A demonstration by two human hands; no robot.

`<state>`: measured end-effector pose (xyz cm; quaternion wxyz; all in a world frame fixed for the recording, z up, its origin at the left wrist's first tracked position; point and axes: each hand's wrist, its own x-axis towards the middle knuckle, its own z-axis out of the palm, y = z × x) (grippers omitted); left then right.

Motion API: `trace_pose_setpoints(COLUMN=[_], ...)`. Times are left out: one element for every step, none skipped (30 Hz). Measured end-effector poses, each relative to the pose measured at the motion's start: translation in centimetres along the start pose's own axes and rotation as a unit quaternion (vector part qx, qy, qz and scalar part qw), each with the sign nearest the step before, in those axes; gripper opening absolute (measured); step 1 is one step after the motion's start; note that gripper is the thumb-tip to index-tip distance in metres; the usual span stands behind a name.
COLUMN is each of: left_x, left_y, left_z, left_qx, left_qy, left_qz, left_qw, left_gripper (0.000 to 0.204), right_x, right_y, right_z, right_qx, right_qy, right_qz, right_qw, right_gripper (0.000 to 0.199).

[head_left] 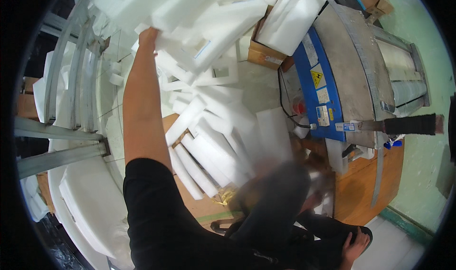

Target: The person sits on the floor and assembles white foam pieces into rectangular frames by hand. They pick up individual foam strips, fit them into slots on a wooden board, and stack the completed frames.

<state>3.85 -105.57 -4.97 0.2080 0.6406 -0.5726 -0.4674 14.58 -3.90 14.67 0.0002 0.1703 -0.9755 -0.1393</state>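
— What stood at the far left?

— A metal rack (pixel 71 80) of grey rails, with flat white foam sheets (pixel 90 203) lying below it.

— And the person's left hand (pixel 148 36)?

— It was stretched far up and forward, arm nearly straight, and it met the lower left edge of a foam block (pixel 199 37) in the big heap of white foam offcuts (pixel 209 13). The fingers seemed to curl onto that edge, though I couldn't tell whether they truly gripped it or only pressed against it.

— Which way did the block lie?

— Straight ahead of the hand and running off to the right, its long axis slanting up toward the right. The left hand was by far the nearer one.

— Below that?

— Long foam bars (pixel 204 160) fanned out on the floor, pointing toward the person.

— The right hand (pixel 354 246)?

— Low, at the lower right, well apart from the heap. It rested on dark clothing, fingers loosely bent, holding nothing that I could see.

— Further right?

— A cardboard box (pixel 266 56), then a blue-fronted steel machine (pixel 342 65) on a wooden bench (pixel 361 184).
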Motion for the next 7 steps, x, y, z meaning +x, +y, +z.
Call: trace_pose_setpoints(left_x=[1.5,3.4,5.6,6.8,4.5,0.2,-0.6], left_y=[-1.4,-3.1,-5.4,-6.5,-7.7,-7.1,-5.9], left_z=[-2.0,-4.1,-8.1,-11.9,-9.4,-6.0,-8.2], left_qx=[-0.047,-0.094,-0.117,-0.139,-0.17,-0.222,-0.223], left_qy=[-0.046,-0.093,-0.136,-0.181,-0.178,-0.241,-0.233], left_qz=[-0.04,-0.075,-0.059,-0.042,-0.008,0.139,0.148], left_qw=[0.997,0.988,0.982,0.973,0.969,0.934,0.935], left_gripper=[0.065,0.065,0.064,0.064,0.067,0.079,0.079], right_x=[0.6,1.0,1.3,1.5,0.5,-0.9,-0.9], right_y=[-0.2,-0.3,0.0,0.5,0.9,1.1,1.5], right_z=[-0.2,-0.1,0.6,1.6,1.2,0.5,0.7], right_qx=[0.004,0.01,0.029,0.044,0.032,0.018,0.032], right_qy=[-0.004,-0.007,-0.012,-0.017,-0.024,-0.027,-0.034], right_qz=[-0.005,-0.008,-0.017,-0.025,-0.007,0.015,0.019], right_qw=[1.0,1.0,0.999,0.999,0.999,0.999,0.999], right_gripper=[0.038,0.038,0.038,0.038,0.038,0.038,0.038])
